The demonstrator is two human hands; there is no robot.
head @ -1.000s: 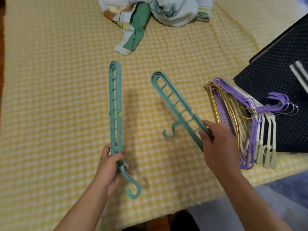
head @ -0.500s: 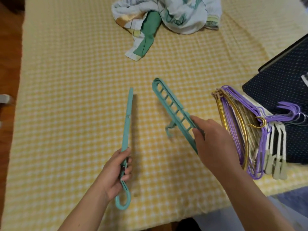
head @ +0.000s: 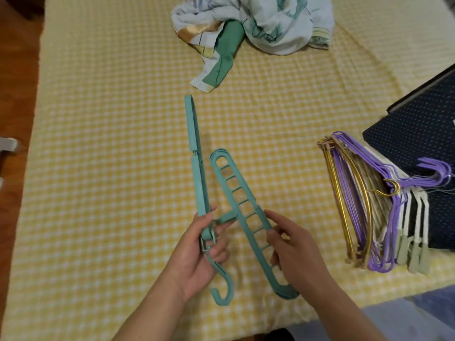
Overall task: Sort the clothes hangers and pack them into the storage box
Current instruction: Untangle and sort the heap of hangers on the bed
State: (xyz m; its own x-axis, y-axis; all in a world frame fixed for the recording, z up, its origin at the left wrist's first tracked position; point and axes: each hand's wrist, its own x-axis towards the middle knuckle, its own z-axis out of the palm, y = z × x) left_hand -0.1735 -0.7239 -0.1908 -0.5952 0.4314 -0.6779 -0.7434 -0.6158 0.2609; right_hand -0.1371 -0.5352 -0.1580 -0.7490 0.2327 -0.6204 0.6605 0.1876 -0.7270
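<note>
Presently, an entry taken from the hands outward.

Left hand (head: 197,252): clenched round the hook end of a teal multi-slot hanger (head: 197,168), held edge-on so only its narrow side shows; its hook curls out below the palm.
Right hand (head: 293,252): fingers pinching the lower half of a second teal slotted hanger (head: 243,212), flat face up, its rounded tip pointing away and its short centre hook reaching towards the left hand.
Relation of the pair: near each other at the hand end and spread apart further up; whether they touch cannot be told.
Step in hand: by my reading, matching the two teal pieces into one set before stacking.
Sorted so far: a stack of hangers (head: 369,205) lies well apart to the right, grouped by kind, gold wire, then purple, then cream clip hangers, hooks all one way.
Storage box: a dark navy dotted fabric box (head: 423,134) at the right edge, the stack's hooks resting against it; its inside is out of view, so nothing can be counted as packed.
Left to do: the teal pair still to join the stack, and all groups, apparently, still to go in the box.
Surface: a bed covered in yellow-and-white checked cloth (head: 110,143), soft, slightly creased.
Also on it: a crumpled pale printed cloth with green patches (head: 258,28) at the far side.
Room: brown floor (head: 17,82) along the left.
</note>
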